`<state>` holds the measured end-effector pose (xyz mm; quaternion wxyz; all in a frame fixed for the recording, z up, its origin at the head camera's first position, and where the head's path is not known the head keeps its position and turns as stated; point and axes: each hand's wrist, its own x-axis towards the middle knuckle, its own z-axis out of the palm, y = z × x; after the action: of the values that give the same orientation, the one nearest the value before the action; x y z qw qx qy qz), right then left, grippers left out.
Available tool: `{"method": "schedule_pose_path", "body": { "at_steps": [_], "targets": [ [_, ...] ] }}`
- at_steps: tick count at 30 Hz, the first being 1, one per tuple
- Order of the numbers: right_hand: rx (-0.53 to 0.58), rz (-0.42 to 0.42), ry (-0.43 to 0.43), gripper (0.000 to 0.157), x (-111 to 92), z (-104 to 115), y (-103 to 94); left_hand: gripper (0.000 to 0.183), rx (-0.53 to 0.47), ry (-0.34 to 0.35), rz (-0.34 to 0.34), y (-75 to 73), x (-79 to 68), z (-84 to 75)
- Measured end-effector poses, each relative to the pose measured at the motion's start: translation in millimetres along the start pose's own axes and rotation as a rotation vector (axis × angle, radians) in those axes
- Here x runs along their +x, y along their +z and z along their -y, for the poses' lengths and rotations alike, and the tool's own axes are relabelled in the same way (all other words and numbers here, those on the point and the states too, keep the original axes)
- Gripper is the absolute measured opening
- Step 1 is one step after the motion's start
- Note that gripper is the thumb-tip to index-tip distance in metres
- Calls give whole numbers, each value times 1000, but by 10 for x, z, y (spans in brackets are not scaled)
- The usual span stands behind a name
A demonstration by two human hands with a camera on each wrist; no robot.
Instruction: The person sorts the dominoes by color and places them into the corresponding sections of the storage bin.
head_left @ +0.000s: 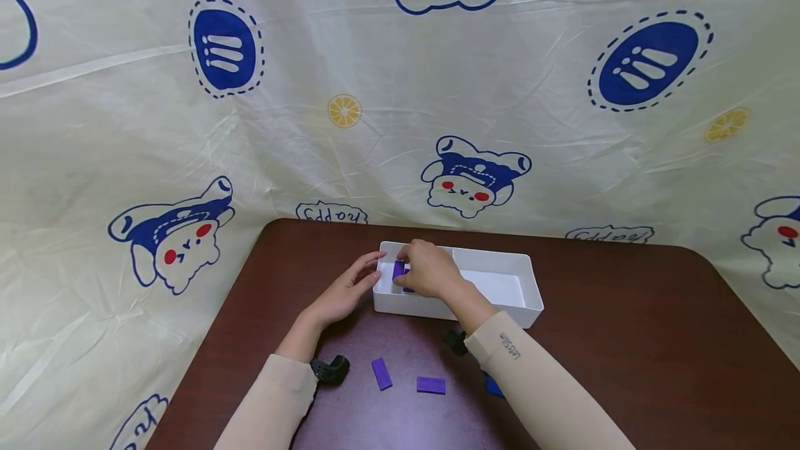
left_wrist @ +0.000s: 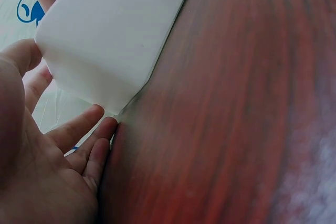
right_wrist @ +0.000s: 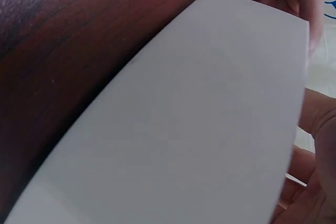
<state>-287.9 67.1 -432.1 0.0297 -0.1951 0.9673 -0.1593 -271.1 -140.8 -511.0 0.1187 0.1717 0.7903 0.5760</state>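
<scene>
A long white box (head_left: 412, 306) with a divider stands on the table. My right hand (head_left: 431, 271) reaches into its left compartment and pinches a small purple block (head_left: 398, 269) between thumb and fingers. Another purple piece (head_left: 407, 282) shows beside it, partly covered by the hand. My left hand (head_left: 342, 295) is at the box's left end, its fingers loosely spread. In the left wrist view, the thumb of the left hand (left_wrist: 47, 156) lies at the box's upper corner. The box wall hides the block in the right wrist view, where part of the right hand (right_wrist: 320, 135) shows.
Two purple blocks, one tilted (head_left: 382, 373) and one sideways (head_left: 431, 385), lie on the brown table (head_left: 625, 339) in front of the box. Something blue (head_left: 494, 387) is partly hidden by the right forearm. A patterned white sheet (head_left: 350, 40) hangs behind the table.
</scene>
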Motion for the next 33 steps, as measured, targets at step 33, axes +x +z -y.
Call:
{"method": "schedule_pose_path", "body": {
  "at_steps": [33],
  "targets": [
    [-9,38,64,45,202,-40,254,49,10,20,-5,-4,14,21]
  ]
}}
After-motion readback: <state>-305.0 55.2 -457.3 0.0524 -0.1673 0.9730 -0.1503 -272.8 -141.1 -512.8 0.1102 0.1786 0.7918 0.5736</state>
